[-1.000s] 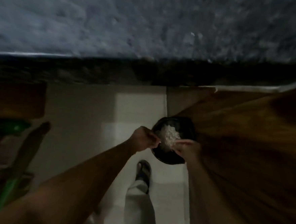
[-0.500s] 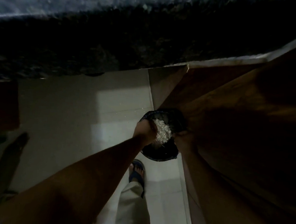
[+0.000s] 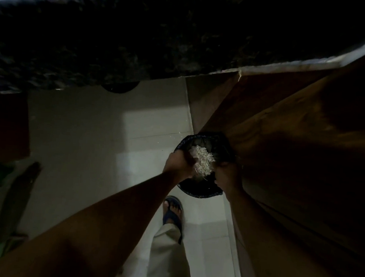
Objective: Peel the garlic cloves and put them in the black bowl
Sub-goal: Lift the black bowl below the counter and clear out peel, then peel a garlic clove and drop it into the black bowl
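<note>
pretty dark shot, looking straight down past a speckled stone counter edge [image 3: 118,53] to a pale tiled floor [image 3: 87,131]. Both arms reach down to a round black container [image 3: 197,190] that sits low by the wooden cabinet door [image 3: 295,146], could be a bin with a black liner or the black bowl, can't tell which. The left hand [image 3: 178,165] and right hand [image 3: 226,174] sit on either side of a clump of pale garlic skins [image 3: 202,161] held over the opening. Left fingers look curled around the clump, the right hand seems pressed against it but it's too dim to tell its grip. No whole cloves that I can make out. Below the container there's a foot in a blue flip-flop [image 3: 173,213] and a light trouser leg [image 3: 169,256]
</note>
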